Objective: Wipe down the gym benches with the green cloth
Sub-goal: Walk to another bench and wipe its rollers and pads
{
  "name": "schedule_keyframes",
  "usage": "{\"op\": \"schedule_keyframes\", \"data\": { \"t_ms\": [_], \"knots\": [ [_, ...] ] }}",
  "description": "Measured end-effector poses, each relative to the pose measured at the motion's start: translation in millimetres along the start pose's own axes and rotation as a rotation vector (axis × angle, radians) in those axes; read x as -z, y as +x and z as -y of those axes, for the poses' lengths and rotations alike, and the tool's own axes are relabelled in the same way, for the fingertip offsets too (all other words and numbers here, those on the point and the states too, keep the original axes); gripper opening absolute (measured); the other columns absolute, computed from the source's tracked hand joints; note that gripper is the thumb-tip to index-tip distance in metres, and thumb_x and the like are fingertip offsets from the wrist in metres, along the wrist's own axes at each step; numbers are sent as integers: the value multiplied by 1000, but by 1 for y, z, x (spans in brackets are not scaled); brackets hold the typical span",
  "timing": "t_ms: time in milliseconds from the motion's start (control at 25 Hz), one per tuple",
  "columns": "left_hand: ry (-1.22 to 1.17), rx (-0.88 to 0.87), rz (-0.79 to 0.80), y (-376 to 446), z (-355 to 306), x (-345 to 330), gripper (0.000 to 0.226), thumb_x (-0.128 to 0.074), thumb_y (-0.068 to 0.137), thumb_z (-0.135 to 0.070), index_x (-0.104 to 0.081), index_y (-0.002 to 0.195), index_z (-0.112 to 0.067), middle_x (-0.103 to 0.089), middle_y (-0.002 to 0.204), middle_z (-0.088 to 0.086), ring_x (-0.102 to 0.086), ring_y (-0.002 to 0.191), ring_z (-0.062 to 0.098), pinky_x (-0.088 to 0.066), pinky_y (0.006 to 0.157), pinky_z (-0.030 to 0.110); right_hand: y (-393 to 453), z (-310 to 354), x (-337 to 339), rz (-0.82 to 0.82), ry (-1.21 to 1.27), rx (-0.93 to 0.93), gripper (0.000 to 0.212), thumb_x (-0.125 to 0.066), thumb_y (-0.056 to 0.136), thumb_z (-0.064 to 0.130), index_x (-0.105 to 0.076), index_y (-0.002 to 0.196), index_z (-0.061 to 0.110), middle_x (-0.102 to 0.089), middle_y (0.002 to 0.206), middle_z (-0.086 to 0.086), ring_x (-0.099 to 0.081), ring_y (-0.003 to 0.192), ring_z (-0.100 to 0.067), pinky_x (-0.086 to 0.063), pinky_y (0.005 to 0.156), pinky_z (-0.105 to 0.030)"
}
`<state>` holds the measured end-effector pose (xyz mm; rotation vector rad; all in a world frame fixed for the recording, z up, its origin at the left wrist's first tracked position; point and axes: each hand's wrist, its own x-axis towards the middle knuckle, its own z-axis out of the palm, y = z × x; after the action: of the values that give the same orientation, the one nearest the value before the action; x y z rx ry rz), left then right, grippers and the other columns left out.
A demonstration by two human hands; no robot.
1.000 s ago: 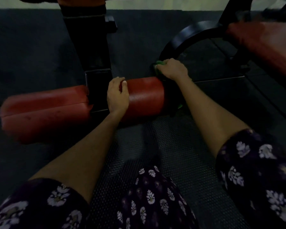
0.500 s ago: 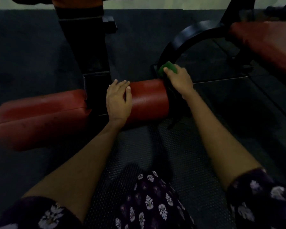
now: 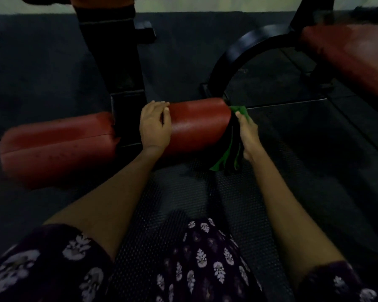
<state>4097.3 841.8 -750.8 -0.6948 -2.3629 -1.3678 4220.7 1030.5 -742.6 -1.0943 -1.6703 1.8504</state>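
Note:
A red padded roller (image 3: 196, 125) lies across the middle, with a second red roller (image 3: 55, 147) to its left beyond a black upright post (image 3: 127, 92). My left hand (image 3: 155, 127) rests flat on the left part of the right roller, fingers spread over its top. My right hand (image 3: 247, 136) presses the green cloth (image 3: 229, 144) against that roller's right end face. The cloth sticks up above my fingertips and hangs down below my palm toward the floor.
A curved black metal frame (image 3: 244, 46) arches behind the roller's right end. Another red bench pad (image 3: 354, 55) slants at the upper right. Dark rubber flooring (image 3: 314, 171) lies around. A studded mat (image 3: 179, 203) and my patterned clothing fill the near foreground.
My right hand slid the cloth from the top rear of the roller's end down onto its end face, and the cloth now hangs lower. My left hand stayed on the roller.

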Motion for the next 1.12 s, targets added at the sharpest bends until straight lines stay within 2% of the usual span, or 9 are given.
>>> {"op": "schedule_keyframes", "data": {
  "t_ms": [120, 280, 360, 440, 600, 800, 920, 1000, 1120],
  "knots": [
    [56, 103, 117, 1, -6, 1, 32, -44, 96, -21, -63, 118, -6, -55, 128, 11, -44, 125, 23, -28, 108, 26, -11, 6, 8, -47, -122, 35, 22, -58, 88, 34, -64, 108, 28, -67, 103, -1, -64, 97, -19, -52, 92, -39],
    [234, 50, 365, 6, -4, 22, 40, -40, 100, -27, -50, 132, -6, -48, 137, 16, -38, 131, 29, -26, 112, 37, -41, 23, 9, -43, -380, 214, 11, -64, 81, 34, -65, 87, 25, -65, 84, 0, -60, 81, -16, -51, 80, -37],
    [317, -29, 515, 8, -9, 42, 44, -41, 99, -28, -43, 137, -5, -42, 143, 18, -36, 134, 32, -24, 114, 39, -58, 35, 4, -18, -419, 323, 8, -64, 82, 30, -64, 88, 24, -65, 85, -1, -59, 79, -15, -51, 77, -36],
    [369, -160, 576, 7, -15, 68, 41, -44, 98, -25, -46, 133, -4, -46, 139, 17, -43, 128, 32, -26, 112, 39, -73, 50, -7, 54, -504, 457, 17, -64, 83, 29, -66, 98, 21, -63, 93, -5, -59, 84, -16, -49, 78, -35],
    [496, -311, 554, 4, -9, 145, 34, -47, 95, -17, -53, 123, 2, -47, 137, 18, -46, 124, 34, -27, 110, 38, -102, 73, -62, 207, -679, 669, 33, -65, 84, 31, -64, 115, 18, -53, 99, -5, -54, 90, -17, -44, 79, -29],
    [658, -149, 431, -14, 40, 236, 36, -53, 93, -15, -53, 121, 7, -42, 140, 23, -43, 125, 38, -29, 109, 43, -131, 84, -159, 365, -747, 805, 40, -61, 86, 40, -59, 123, 25, -46, 100, -2, -55, 96, -23, -46, 86, -38],
    [728, -47, 390, -24, 62, 261, 45, -51, 95, -22, -46, 127, 8, -38, 143, 24, -40, 128, 39, -25, 110, 46, -131, 82, -219, 458, -940, 766, 49, -55, 88, 50, -52, 132, 30, -47, 119, -8, -49, 114, -28, -41, 97, -42],
    [753, 16, 349, -29, 70, 267, 46, -48, 96, -27, -45, 128, 6, -36, 145, 22, -37, 130, 36, -22, 111, 46, -137, 62, -242, 551, -1181, 724, 57, -47, 90, 57, -39, 141, 32, -38, 140, -11, -35, 129, -33, -29, 105, -49],
    [781, 72, 327, -32, 82, 269, 49, -43, 97, -32, -40, 133, 1, -30, 149, 19, -29, 137, 32, -16, 113, 45, -165, 19, -235, 487, -1362, 811, 60, -34, 94, 58, -20, 148, 37, -21, 154, -8, -21, 138, -35, -17, 107, -60]
  ]
}}
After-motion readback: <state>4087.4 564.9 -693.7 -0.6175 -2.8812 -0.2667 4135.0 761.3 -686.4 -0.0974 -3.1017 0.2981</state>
